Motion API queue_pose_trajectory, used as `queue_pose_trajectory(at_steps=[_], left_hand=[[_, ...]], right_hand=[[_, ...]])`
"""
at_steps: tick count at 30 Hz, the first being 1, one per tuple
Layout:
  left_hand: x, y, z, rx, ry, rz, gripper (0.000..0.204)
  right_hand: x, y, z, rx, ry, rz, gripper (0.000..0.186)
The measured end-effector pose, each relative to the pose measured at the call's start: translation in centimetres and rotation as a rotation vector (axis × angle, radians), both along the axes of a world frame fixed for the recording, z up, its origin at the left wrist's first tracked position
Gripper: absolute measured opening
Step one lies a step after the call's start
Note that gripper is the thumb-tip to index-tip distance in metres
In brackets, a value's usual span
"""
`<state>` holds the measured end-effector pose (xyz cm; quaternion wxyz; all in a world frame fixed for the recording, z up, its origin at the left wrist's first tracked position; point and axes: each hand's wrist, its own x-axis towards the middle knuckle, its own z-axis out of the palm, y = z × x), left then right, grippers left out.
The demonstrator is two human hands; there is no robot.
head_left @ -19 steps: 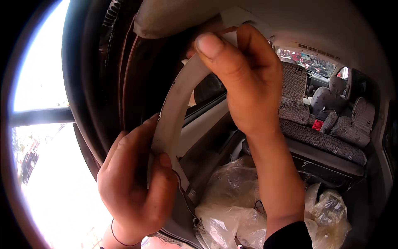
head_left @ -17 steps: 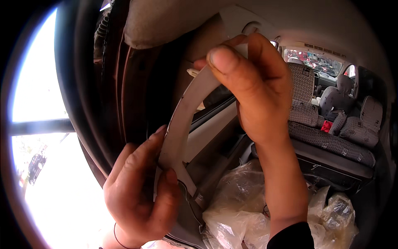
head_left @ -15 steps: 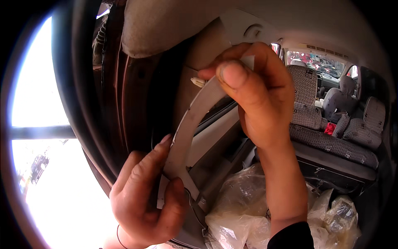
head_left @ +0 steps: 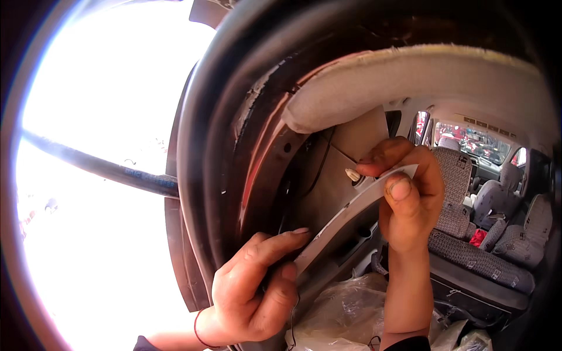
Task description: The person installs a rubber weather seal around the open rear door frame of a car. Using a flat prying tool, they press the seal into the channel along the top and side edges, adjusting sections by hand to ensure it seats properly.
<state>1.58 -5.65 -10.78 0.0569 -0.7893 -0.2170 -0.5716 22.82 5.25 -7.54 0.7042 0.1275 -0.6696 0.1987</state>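
A curved, pale grey car trim strip (head_left: 342, 219) slants across the open rear of a vehicle. Its upper end is pinched between the thumb and fingers of my right hand (head_left: 414, 202). At the lower end my left hand (head_left: 254, 289) grips it, thumb on the near side and index finger stretched along the outer edge. A small cream plastic clip (head_left: 352, 175) sticks out behind the strip, beside my right fingertips. The brown metal pillar (head_left: 257, 169) with its black rubber seal (head_left: 202, 158) stands left of the strip. My left hand hides the strip's lowest part.
Padded beige headliner trim (head_left: 410, 79) arches overhead. Crumpled clear plastic sheeting (head_left: 345, 310) lies below my right forearm. Patterned grey seats (head_left: 483, 251) fill the right, with a red item (head_left: 477, 237) on them. A dark rod (head_left: 111, 164) crosses the bright outside at left.
The view has shifted, showing more of the pillar and headliner edge. The strip, held in both hands, now slants further to the right and appears lower in the picture.
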Motion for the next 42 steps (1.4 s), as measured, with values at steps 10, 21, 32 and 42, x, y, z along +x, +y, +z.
queue_pose_trajectory(at_steps=[10,21,32,42], left_hand=[[-0.3,-3.3,2.4,-0.063,-0.312,-0.058,0.029],[-2.2,-5.2,5.2,0.116,0.449,0.766,0.031],[-0.6,-3.4,3.4,0.28,0.218,0.561,0.037],[-2.2,-6.6,-0.4,-0.131,-0.05,0.24,0.045]], right_hand=[[-0.4,-1.5,0.4,-0.101,-0.012,-0.071,0.023],[-0.6,-1.3,0.5,-0.122,-0.002,-0.036,0.015],[-0.1,-0.5,0.1,-0.078,-0.046,-0.015,0.017],[0.0,-0.6,0.7,-0.095,0.005,0.038,0.027]])
